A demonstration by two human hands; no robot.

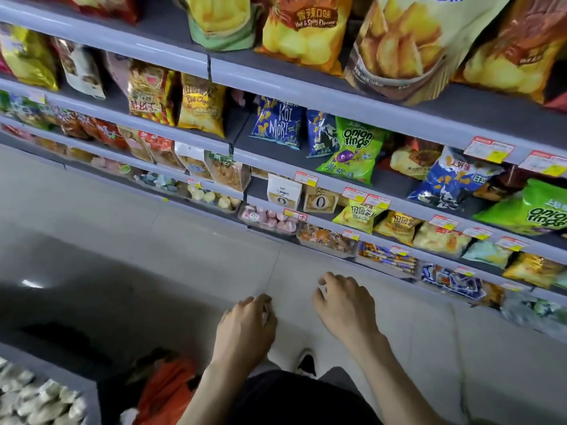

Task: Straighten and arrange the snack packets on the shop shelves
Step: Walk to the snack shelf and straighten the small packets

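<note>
Snack packets (356, 148) stand on the grey shelves (337, 106) in front of you. Your left hand (245, 326) and right hand (343, 305) hang above the floor (122, 240), fingers loosely curled, holding nothing.

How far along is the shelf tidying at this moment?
Done: the blue Koi Mori packet stands upright, facing out. In hand: nothing; the left hand and right hand hang loosely curled over the floor. Left: the green onion rings packet leans, and the blue-and-white crumpled packet slumps sideways.
</note>
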